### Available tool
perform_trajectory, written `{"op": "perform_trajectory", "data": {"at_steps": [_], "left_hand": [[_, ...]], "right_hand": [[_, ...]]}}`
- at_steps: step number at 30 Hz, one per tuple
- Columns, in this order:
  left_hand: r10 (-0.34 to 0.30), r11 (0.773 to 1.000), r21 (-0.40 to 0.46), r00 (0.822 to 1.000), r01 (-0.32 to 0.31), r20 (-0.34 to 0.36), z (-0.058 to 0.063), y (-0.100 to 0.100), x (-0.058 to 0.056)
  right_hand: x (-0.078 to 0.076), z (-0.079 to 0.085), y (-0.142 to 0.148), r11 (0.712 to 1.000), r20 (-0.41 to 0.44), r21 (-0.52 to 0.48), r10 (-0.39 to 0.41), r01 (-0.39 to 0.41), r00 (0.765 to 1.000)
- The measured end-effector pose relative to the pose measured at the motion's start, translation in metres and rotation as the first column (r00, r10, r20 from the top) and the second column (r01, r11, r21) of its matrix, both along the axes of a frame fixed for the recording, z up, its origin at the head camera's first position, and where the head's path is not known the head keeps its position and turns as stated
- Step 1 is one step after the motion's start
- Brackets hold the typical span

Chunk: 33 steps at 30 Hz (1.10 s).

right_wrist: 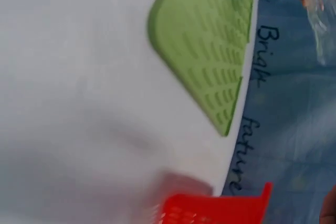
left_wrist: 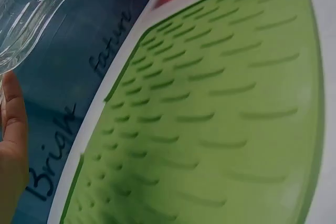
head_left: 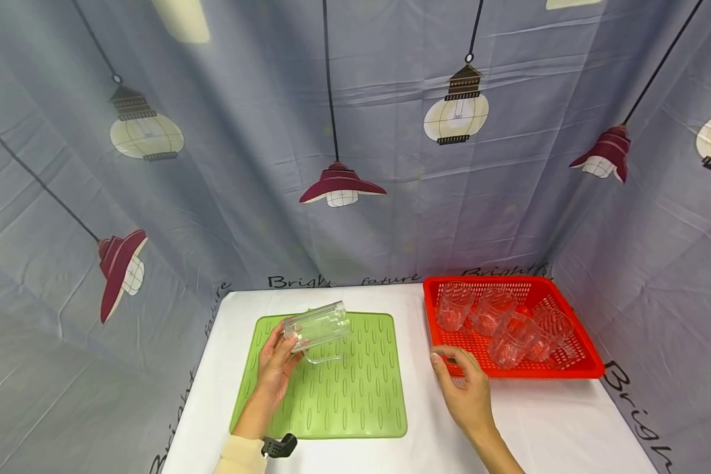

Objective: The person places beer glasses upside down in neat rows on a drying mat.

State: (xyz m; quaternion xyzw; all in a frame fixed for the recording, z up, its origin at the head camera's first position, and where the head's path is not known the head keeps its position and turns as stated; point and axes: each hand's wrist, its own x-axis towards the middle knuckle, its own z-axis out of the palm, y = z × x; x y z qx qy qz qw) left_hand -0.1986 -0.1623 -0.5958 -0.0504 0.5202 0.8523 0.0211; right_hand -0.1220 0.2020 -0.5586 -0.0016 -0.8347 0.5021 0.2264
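Note:
My left hand (head_left: 278,363) grips a clear mug (head_left: 318,326) by its left end, over the green ridged mat (head_left: 355,395). The mug leans nearly onto its side, its handle hanging below. In the left wrist view the handle side of the mug (left_wrist: 32,31) shows at the upper left, above a finger (left_wrist: 14,111). My right hand (head_left: 469,394) is beside the near left corner of the red basket (head_left: 450,368), with its fingers loosely bent and nothing in them. Several clear mugs (head_left: 512,339) lie in the basket.
Both the mat and the basket are on a table with a white cloth (head_left: 332,457). A grey curtain (head_left: 379,243) printed with lamps and lettering surrounds the table at the back and sides. The basket's raised rim (head_left: 539,374) runs along its near side.

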Motion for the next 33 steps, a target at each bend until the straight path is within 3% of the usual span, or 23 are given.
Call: {"op": "perform_trajectory", "data": {"at_steps": [3, 7, 9, 12, 19, 22, 26, 30, 33], "left_hand": [[0.072, 0.995, -0.066, 0.997, -0.070, 0.022, 0.004, -0.016, -0.006], [0.162, 0.972, -0.178, 0.986, -0.152, 0.042, 0.011, -0.032, -0.017], [0.210, 0.950, -0.243, 0.977, -0.196, 0.035, 0.014, -0.039, -0.022], [0.283, 0.897, -0.359, 0.959, -0.258, 0.016, 0.019, -0.047, -0.031], [0.375, 0.721, -0.624, 0.927, -0.301, -0.013, 0.017, -0.059, -0.038], [0.394, 0.644, -0.699, 0.918, -0.312, -0.048, 0.015, -0.062, -0.039], [0.389, 0.556, -0.762, 0.914, -0.333, -0.115, 0.015, -0.068, -0.043], [0.365, 0.420, -0.834, 0.908, -0.358, -0.206, 0.017, -0.073, -0.048], [0.342, 0.300, -0.881, 0.904, -0.365, -0.258, 0.017, -0.075, -0.052]], "right_hand": [[0.002, -0.007, 0.009, 1.000, -0.015, 0.017, -0.016, 0.016, 1.000], [0.004, -0.014, 0.021, 0.999, -0.041, 0.034, -0.030, 0.031, 0.999], [0.004, -0.016, 0.025, 0.999, -0.046, 0.036, -0.032, 0.034, 0.998], [0.005, -0.018, 0.028, 0.998, -0.045, 0.047, -0.037, 0.039, 0.998], [0.010, -0.019, 0.030, 0.994, -0.005, 0.077, -0.074, 0.075, 0.997], [0.012, -0.021, 0.030, 0.994, 0.007, 0.079, -0.071, 0.070, 0.997], [0.013, -0.022, 0.030, 0.993, 0.023, 0.085, -0.082, 0.080, 0.996], [0.014, -0.024, 0.031, 0.991, 0.019, 0.091, -0.103, 0.101, 0.995], [0.015, -0.026, 0.031, 0.991, 0.012, 0.089, -0.102, 0.101, 0.995]]}}
